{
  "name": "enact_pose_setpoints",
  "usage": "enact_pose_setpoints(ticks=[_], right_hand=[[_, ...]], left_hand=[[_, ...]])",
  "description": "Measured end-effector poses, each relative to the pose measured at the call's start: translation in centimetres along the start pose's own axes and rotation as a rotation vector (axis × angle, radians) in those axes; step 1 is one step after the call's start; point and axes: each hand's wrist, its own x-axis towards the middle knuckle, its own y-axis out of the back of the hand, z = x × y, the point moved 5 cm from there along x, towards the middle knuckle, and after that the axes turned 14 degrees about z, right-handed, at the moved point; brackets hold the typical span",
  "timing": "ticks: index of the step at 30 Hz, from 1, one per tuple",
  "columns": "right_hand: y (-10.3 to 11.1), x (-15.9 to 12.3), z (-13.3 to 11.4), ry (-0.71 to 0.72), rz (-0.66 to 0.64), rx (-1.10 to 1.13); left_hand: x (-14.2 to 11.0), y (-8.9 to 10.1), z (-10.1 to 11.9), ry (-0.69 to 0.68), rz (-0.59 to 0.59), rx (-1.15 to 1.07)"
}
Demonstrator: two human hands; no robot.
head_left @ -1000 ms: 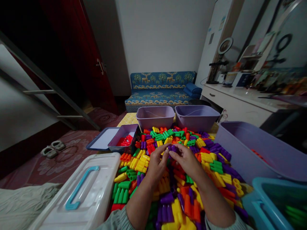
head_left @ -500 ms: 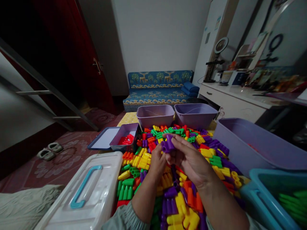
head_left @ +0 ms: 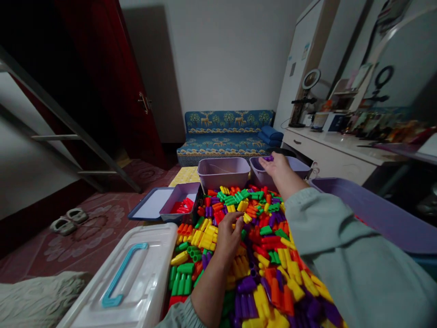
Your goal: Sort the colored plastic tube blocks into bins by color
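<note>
My right hand (head_left: 277,167) is stretched out over the far right lilac bin (head_left: 300,167), holding a purple plastic building piece (head_left: 269,158) at its fingers. Most of that piece is hidden by the hand. My left hand (head_left: 229,231) hovers low above the loose pile, fingers slightly bent and thumb apart, with nothing visible in it. Around it lie tube-shaped plastic pieces in yellow (head_left: 205,237), green (head_left: 181,279), orange (head_left: 277,291), red and purple (head_left: 245,304).
Another lilac bin (head_left: 223,176) stands at the back, and a long one (head_left: 375,214) to the right, partly behind my sleeve. At left are a small box (head_left: 167,210) with red pieces and a white lidded box (head_left: 143,282) with a blue handle. A patterned sofa (head_left: 225,142) stands beyond.
My right hand has moved from the middle, away from my left hand, out to the far right bin with the purple piece. My left hand has come away from the piece and lowered slightly.
</note>
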Motion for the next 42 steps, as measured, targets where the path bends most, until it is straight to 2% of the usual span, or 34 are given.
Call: enact_pose_setpoints(ticks=[3,9,13,16,20,23,26,29,33,38,42], right_hand=[[1.2,0.2,1.4,0.028,0.011,-0.033],[4.0,-2.3,6.5,0.146,-0.014,-0.108],[6.2,-3.3,9.7,0.258,-0.054,-0.277],[6.7,-3.6,11.3,0.375,-0.136,-0.455],[6.1,-4.7,12.8,0.51,-0.306,-0.718],[5.9,-6.1,13.1,0.587,-0.353,-0.863],[6.0,-7.6,13.0,0.707,-0.381,-1.138],[6.2,-8.7,13.0,0.796,-0.449,-1.379],[6.6,-9.1,13.8,0.696,-0.541,-1.288],[7.0,-9.6,15.5,0.462,-0.623,-0.928],[7.4,-11.4,15.3,0.291,-0.683,-0.663]], left_hand=[[0.0,-0.1,0.0,-0.011,-0.004,0.008],[-0.1,-0.1,0.1,-0.021,0.001,0.019],[-0.1,0.1,-0.1,0.006,0.022,0.032],[0.1,0.4,-0.8,0.059,0.077,0.061],[0.4,1.0,-1.2,0.012,0.164,0.116],[0.5,1.2,-0.9,-0.074,0.19,0.171],[0.4,1.0,-0.8,-0.125,0.169,0.203],[0.1,0.4,-1.1,-0.133,0.087,0.258],[-0.4,-0.2,-1.6,-0.112,0.032,0.328],[-0.2,-0.3,-1.5,-0.122,0.007,0.309],[0.1,0.2,-1.1,-0.13,0.022,0.291]])
